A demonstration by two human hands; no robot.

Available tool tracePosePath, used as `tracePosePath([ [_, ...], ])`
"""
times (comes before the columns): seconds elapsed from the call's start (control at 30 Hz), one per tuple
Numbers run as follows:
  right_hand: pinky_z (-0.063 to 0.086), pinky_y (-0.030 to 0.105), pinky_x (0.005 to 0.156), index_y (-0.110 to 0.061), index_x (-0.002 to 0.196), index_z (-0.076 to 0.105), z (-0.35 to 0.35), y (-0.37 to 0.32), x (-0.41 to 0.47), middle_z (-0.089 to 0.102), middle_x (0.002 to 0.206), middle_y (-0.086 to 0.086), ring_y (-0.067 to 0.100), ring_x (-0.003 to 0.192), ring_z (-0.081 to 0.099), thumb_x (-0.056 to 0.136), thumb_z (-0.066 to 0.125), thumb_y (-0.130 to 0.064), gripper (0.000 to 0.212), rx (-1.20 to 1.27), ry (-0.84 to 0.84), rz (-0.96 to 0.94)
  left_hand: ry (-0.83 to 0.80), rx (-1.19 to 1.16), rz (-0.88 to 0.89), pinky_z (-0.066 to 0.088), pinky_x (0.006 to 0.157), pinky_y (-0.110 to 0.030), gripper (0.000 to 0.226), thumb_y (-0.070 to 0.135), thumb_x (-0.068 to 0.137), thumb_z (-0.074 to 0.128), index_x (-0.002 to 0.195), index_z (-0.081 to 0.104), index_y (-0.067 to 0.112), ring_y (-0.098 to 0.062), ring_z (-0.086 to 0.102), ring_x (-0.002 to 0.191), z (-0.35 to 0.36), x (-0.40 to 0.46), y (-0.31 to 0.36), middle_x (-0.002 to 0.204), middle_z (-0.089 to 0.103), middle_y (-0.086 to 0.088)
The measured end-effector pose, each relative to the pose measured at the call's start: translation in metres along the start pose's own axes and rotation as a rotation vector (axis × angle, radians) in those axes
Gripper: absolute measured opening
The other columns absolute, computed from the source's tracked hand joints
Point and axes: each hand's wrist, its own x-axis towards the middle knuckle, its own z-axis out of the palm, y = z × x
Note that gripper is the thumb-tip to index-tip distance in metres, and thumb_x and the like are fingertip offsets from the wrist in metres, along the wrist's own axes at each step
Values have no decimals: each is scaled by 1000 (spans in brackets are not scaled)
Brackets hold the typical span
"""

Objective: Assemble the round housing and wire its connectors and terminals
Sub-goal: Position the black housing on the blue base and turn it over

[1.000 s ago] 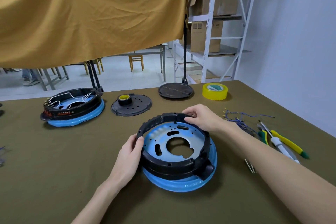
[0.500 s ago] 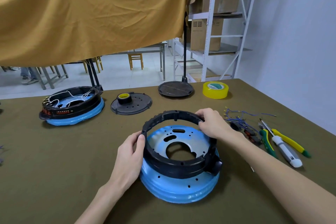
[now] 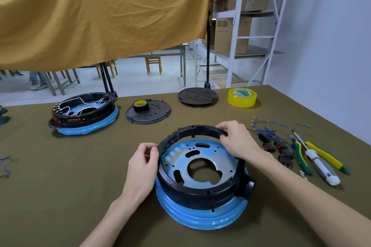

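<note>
A black plastic ring (image 3: 200, 190) sits on a round blue metal base (image 3: 202, 216) in front of me, tilted up toward me. My left hand (image 3: 143, 164) grips the ring's left edge. My right hand (image 3: 235, 139) grips its far right rim, fingers curled over the top. Through the ring I see the blue plate with a large centre hole. To the right lie blue wires with terminals (image 3: 267, 128) and small black and red connectors (image 3: 281, 150).
A wired housing (image 3: 84, 114) stands at the back left. Two dark round covers (image 3: 149, 113) (image 3: 197, 96) lie behind, one bearing black tape (image 3: 140, 105). Yellow tape (image 3: 242, 97), pliers (image 3: 301, 156) and a screwdriver (image 3: 319, 164) lie at right.
Both hands have lifted and tilted the housing toward me. The ring has turned, its side lug swinging to the right, and my right hand has slid along the far rim.
</note>
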Motion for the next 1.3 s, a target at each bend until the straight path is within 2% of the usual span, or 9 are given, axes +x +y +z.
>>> tracePosePath([
  [0.2,47,33,64,-20,121,67,3,3,-15,70,96,7,28,84,65,95,50,-3,36,-24,-30,31,-65,60,-43,44,88,-20,27,37,107,44,114,70,32,4,59,108,-2,2,2,118,66,15],
  [0.33,53,34,74,-21,120,66,-4,4,-18,70,102,8,27,91,66,94,51,-1,36,30,-54,60,-86,27,-28,51,99,-38,33,30,108,44,109,76,25,-8,64,111,-4,0,7,115,72,13],
  [0.57,47,29,63,-23,110,57,-6,9,-18,67,97,2,17,86,65,89,65,-15,23,71,-159,108,-77,67,-22,47,107,-41,36,28,109,40,122,72,21,-14,59,121,-3,-2,8,125,69,8],
  [0.77,53,36,75,-21,127,49,1,-14,8,62,113,-2,19,96,63,79,83,-42,62,-155,-345,26,-142,73,-1,49,102,-38,38,36,110,37,119,73,27,-8,63,114,-4,-3,12,118,71,12],
  [0.87,55,41,84,-22,112,66,4,-21,18,71,108,1,22,98,67,75,88,-38,46,-98,-368,12,-187,35,17,48,102,-31,39,57,106,40,131,62,37,-2,59,121,-9,-7,11,128,65,20],
  [0.97,55,40,80,-22,97,71,7,-14,19,74,94,3,22,88,69,74,89,-34,31,-59,-353,19,-454,-53,21,48,99,-19,81,85,80,58,150,32,55,12,50,128,-18,-8,10,148,38,39],
  [1.07,58,41,77,-22,97,67,8,-7,19,72,91,2,22,83,69,78,85,-23,26,-118,-307,2,-697,-15,123,40,114,-20,117,75,65,83,157,13,56,12,33,144,-24,-6,12,160,21,36],
  [1.17,53,36,69,-18,96,72,5,-4,22,73,91,8,19,77,64,78,85,-19,23,-80,-345,-37,-861,61,197,19,129,-40,130,73,60,86,160,6,51,5,5,156,-32,-5,13,169,5,29],
  [1.3,48,31,61,-19,85,75,2,-6,28,75,83,7,14,66,60,74,89,-22,18,-83,-330,-70,-897,142,208,20,129,-41,144,55,57,99,155,-6,61,3,11,156,-36,-5,10,169,3,28],
])
